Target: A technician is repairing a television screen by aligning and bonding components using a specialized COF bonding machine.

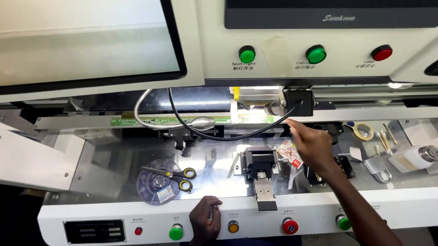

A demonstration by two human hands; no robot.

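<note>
**Two hands on the white machine**

Two hands are at work, and I watch them from above. My left hand [205, 219] rests on the white front rail [135, 214], curled into a loose fist. A thin silver tool [211, 214] pokes out between the fingers, and the hand holds it. Round buttons sit just beside it: a green button [175, 232] on one side and an orange button [233, 227] on the other, with a red button [289, 226] further along.

My right arm stretches long and straight, up and across the shiny metal plate [216, 171]. My right hand [311, 145] is spread a little, palm down. Its fingers touch a small white and red card [290, 153]. I cannot tell if they pinch it.

Just beside the card stands a black blocky clamp [260, 164] with a grey tongue. Well to the left lie scissors [173, 175] with yellow and black handles on a round purple disc [155, 184]. The plate between them is bare and smooth.

Further back, a bendy silver lamp neck [146, 116] and a black cable [219, 135] curve over the plate. A long grey bar [83, 122] crosses behind them.
</note>
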